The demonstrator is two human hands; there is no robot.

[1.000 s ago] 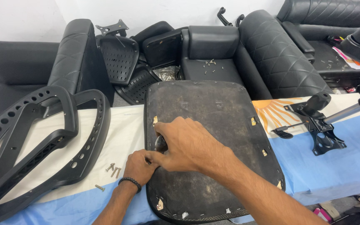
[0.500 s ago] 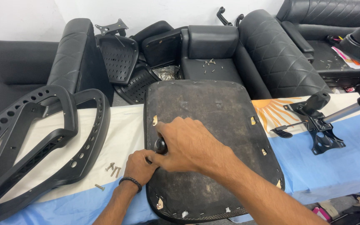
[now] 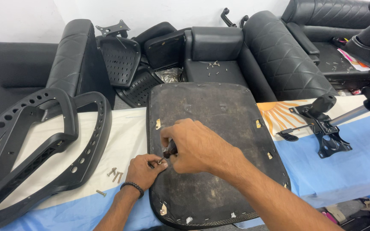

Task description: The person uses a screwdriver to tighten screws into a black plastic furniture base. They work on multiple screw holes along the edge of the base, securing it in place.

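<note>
right hand (image 3: 195, 145): closed on dark screwdriver (image 3: 169, 149), frame centre
left hand (image 3: 144, 169): pinching small screw (image 3: 159, 161) at seat base (image 3: 210, 111) edge

Behind the cloth-covered table (image 3: 347, 171), black quilted sofas (image 3: 279, 55) stand against a plain white wall (image 3: 18, 21), with loose chair parts (image 3: 120, 60) heaped between them.

Bright, even indoor light, soft shadows under the hands; picture sharp at centre, wide-angle bending at the edges, mild sheen on black upholstery.
</note>
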